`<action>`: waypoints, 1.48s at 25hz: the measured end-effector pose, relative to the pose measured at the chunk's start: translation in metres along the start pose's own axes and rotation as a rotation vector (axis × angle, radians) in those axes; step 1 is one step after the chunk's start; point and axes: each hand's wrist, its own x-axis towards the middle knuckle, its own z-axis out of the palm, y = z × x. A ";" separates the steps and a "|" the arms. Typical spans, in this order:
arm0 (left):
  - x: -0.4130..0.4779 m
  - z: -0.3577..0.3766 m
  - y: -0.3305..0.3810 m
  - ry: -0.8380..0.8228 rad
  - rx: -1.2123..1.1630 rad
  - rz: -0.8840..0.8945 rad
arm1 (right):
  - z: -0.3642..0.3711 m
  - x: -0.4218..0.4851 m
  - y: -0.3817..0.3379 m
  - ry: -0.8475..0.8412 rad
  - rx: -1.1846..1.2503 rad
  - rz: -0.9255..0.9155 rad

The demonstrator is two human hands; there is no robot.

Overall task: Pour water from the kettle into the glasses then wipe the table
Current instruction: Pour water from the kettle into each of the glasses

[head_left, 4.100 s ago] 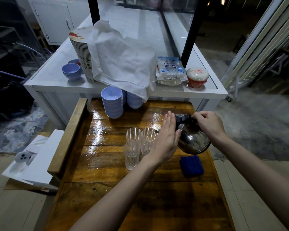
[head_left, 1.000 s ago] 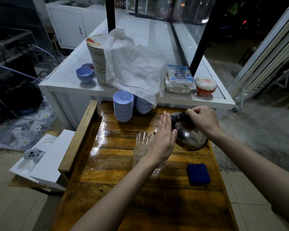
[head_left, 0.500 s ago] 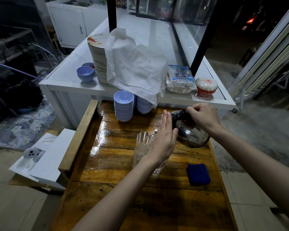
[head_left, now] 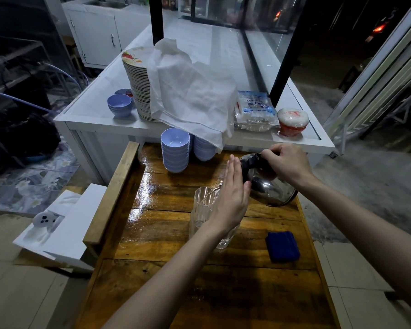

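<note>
Shiny kettle tilted, spout seemingly glassward

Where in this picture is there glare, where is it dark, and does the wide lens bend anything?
Head view: bright glare streaks on the wet wooden table left of the glasses; the near end of the table is in dark shadow; the steel kettle shows small highlights; the background at upper right is nearly black; lines near the right edge lean, from wide-angle distortion.

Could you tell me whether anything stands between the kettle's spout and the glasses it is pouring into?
Nothing visible does: the kettle tilts toward the glasses, and the left hand steadies them on the near side.
</note>
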 end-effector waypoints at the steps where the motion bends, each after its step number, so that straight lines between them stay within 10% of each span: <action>1: 0.001 0.000 0.000 0.002 0.003 0.001 | 0.000 0.000 0.000 -0.001 -0.006 -0.002; 37: -0.002 -0.006 -0.010 0.036 0.021 0.005 | 0.009 0.004 -0.012 0.022 -0.044 -0.121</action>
